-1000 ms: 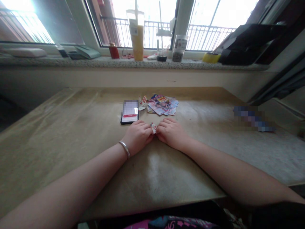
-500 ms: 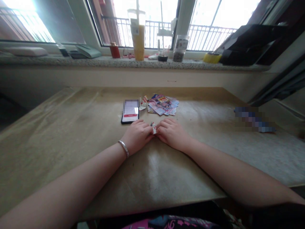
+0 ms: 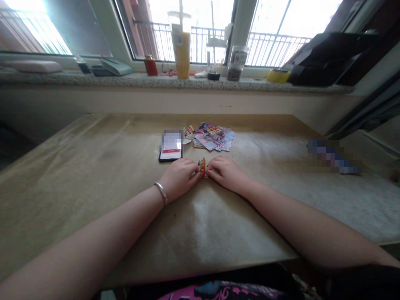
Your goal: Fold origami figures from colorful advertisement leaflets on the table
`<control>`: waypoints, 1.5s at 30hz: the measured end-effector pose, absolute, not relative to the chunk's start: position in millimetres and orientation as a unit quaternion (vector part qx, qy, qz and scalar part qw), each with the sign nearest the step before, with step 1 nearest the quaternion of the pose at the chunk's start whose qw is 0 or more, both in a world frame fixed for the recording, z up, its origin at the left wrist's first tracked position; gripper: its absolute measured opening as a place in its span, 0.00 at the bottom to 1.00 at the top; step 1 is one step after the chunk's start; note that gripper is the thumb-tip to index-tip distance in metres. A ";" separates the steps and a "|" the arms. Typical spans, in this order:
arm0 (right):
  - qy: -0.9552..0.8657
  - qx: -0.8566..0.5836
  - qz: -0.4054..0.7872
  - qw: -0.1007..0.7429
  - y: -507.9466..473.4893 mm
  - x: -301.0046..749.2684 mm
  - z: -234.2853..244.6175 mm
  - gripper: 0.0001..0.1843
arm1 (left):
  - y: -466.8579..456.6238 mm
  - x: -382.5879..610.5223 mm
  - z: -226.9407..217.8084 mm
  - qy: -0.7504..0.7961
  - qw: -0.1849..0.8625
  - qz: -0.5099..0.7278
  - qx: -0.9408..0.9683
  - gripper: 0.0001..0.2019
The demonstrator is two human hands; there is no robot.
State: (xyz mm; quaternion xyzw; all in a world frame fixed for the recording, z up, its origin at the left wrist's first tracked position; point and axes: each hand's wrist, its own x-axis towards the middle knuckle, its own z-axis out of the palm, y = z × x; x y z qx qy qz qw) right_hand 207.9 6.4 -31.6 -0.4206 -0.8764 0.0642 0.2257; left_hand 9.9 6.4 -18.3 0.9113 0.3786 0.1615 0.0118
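Between my two hands, low over the table, is a small folded piece of printed paper [image 3: 203, 168] in orange, red and white. My left hand [image 3: 181, 175], below a silver bracelet on the wrist, pinches its left side. The fingertips of my right hand [image 3: 226, 173] close on its right side. Just beyond my left hand lies a phone [image 3: 171, 146] with its screen lit. A stack of colourful printed sheets [image 3: 214, 137] lies past my hands, and a folded white and orange paper piece [image 3: 188, 134] sits between phone and stack.
A blurred bluish strip [image 3: 334, 157] lies at the table's right. Along the windowsill [image 3: 125, 81] stand a tall drink cup [image 3: 181, 50], a red bottle [image 3: 150, 66], a clear container [image 3: 236, 62], a yellow tape roll [image 3: 278, 76] and a black bag-like thing [image 3: 328, 58].
The paper piece between my fingers now shows a larger orange and red face, where it showed mostly white. My hands have drawn slightly apart.
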 end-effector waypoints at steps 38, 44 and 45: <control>-0.838 -0.463 0.111 0.268 15.6 204.9 -40.7 0.07 | 15.2 10.4 -28.9 0.426 0.141 0.249 0.858 0.10; -0.826 -0.475 0.116 0.280 14.9 204.6 -39.0 0.07 | 15.5 10.9 -28.9 0.383 0.127 0.234 0.884 0.07; -0.823 -0.479 0.115 0.281 14.5 204.7 -38.7 0.06 | 15.7 10.6 -28.9 0.377 0.118 0.231 0.889 0.06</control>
